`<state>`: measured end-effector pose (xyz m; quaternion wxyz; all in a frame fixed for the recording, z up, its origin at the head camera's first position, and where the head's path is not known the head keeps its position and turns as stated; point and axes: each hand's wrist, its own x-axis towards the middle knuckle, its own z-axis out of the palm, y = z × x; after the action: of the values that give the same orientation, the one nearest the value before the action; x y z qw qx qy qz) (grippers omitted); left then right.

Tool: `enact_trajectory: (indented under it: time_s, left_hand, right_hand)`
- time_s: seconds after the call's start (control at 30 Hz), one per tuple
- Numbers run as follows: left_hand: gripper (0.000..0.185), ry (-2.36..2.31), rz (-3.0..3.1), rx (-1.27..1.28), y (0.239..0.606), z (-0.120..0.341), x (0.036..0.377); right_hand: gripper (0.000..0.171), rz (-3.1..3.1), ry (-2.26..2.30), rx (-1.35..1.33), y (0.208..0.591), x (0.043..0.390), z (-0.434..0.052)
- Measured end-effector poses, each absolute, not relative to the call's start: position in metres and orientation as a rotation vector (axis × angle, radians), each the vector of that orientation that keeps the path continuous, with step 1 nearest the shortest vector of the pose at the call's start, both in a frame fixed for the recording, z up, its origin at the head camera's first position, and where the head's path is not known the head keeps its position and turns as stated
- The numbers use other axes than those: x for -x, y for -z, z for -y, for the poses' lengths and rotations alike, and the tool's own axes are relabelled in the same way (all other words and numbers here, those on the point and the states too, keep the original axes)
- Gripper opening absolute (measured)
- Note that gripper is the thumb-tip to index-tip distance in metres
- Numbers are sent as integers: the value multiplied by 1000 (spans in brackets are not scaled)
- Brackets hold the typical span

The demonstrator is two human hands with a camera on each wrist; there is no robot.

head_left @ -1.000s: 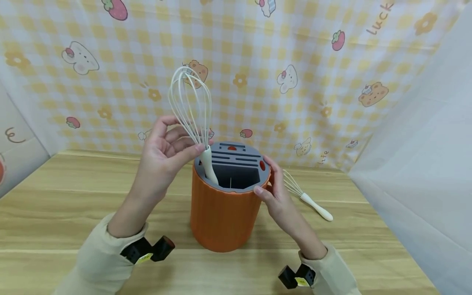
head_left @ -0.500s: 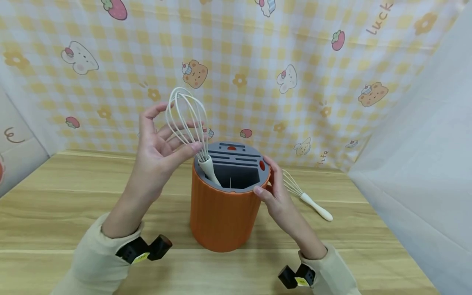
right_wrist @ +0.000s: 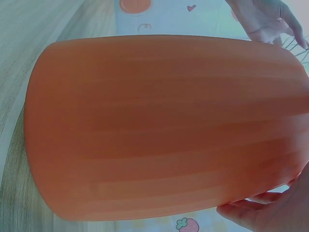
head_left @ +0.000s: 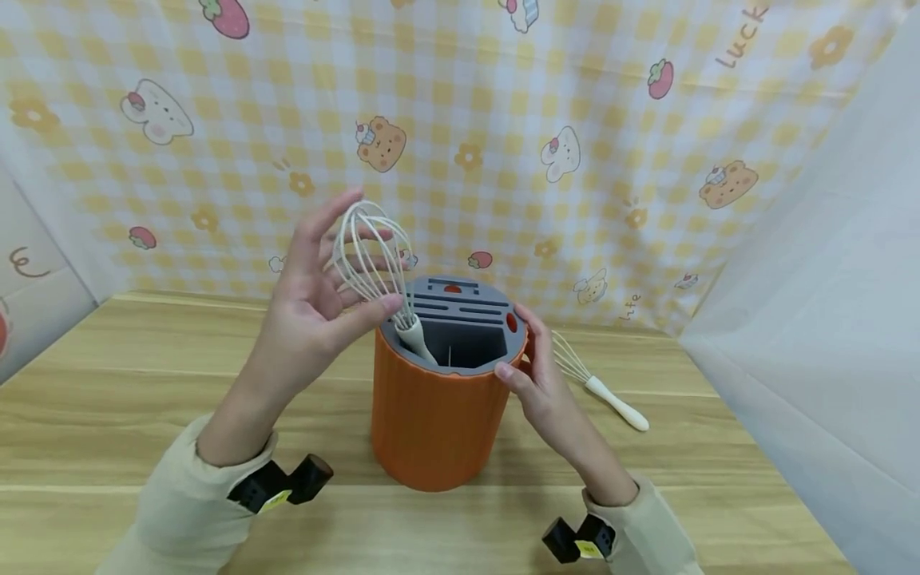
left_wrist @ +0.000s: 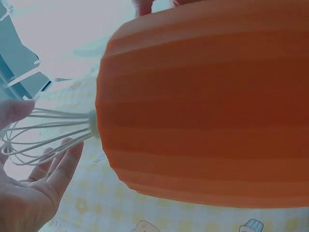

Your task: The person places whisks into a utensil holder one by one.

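A cream whisk [head_left: 370, 259] leans wires-up in the large front compartment of an orange utensil holder [head_left: 438, 431]. The lower part of its handle is hidden inside. My left hand [head_left: 309, 295] holds the whisk by its wires, thumb in front and fingers behind. In the left wrist view, thumb and fingers lie on opposite sides of the whisk wires [left_wrist: 48, 137]. My right hand [head_left: 546, 387] grips the right side of the holder at its rim, thumb on the edge. Slots and holes mark the grey top [head_left: 470, 307] behind the compartment.
A second, smaller whisk [head_left: 611, 399] lies on the wooden table [head_left: 683, 495] right of the holder, partly behind my right hand. A yellow checked cloth [head_left: 496, 104] hangs behind, with white side panels [head_left: 812, 303].
The whisk has dropped deeper into the compartment, and its wires have tilted and come down. My left hand slid from near the handle to the wires. The right hand and holder stay put.
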<state>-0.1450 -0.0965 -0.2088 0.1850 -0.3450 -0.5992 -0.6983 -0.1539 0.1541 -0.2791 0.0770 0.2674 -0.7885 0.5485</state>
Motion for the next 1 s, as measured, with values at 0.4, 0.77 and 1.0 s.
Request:
enact_trajectory:
  time_s: [0.4, 0.77, 1.0]
  left_hand:
    - [79, 1791, 1941, 989, 219, 94, 154]
    - [80, 1615, 2093, 1051, 224, 91, 156]
    - [72, 1400, 2251, 1084, 227, 91, 157]
  right_hand:
    - [67, 2361, -1633, -808, 280, 154, -154]
    - [67, 2382, -1645, -777, 278, 153, -154]
    - [67, 2371, -1631, -792, 280, 155, -154]
